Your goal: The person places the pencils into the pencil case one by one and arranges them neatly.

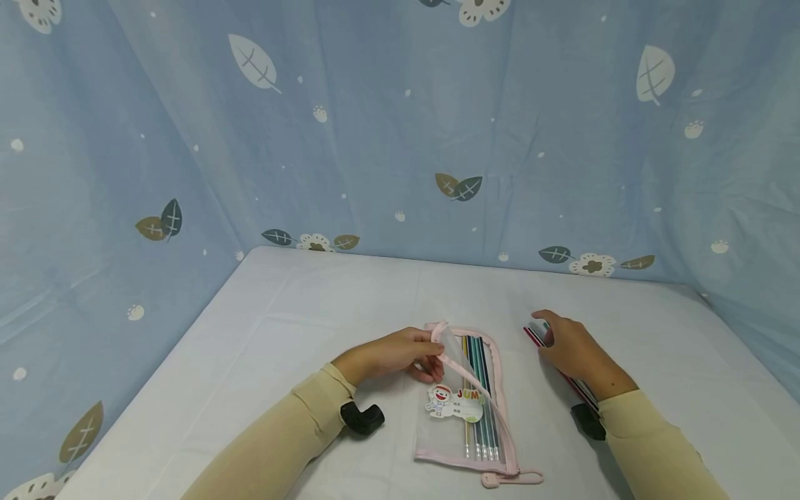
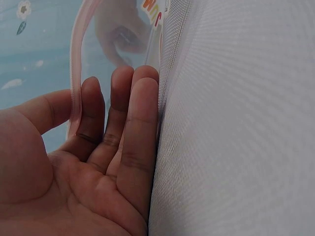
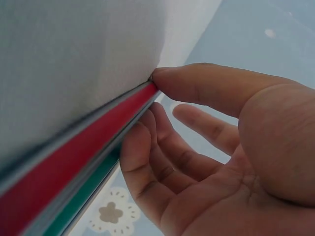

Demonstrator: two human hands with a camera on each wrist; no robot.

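Note:
Around the middle of the table lies a clear pouch [image 1: 434,437] with pink edging and a cartoon label [image 1: 456,405]. Several pencils [image 1: 480,361] in yellow, teal and dark blue lie inside it. My left hand [image 1: 400,353] pinches the pink edging [image 2: 75,73] between thumb and index finger, lifting that flap; its other fingers lie along the inner side. To the right, my right hand [image 1: 571,351] has its thumb on one side of a row of pencils [image 1: 582,392] and its curled fingers on the other. Among these are a red pencil [image 3: 83,152] and a green pencil [image 3: 86,191].
A pink zip pull [image 1: 525,478] sticks out from the pouch's near right corner. The white-covered table [image 1: 300,298] meets a blue patterned curtain [image 1: 375,139] at the back and left. Each wrist carries a black camera mount [image 1: 362,419].

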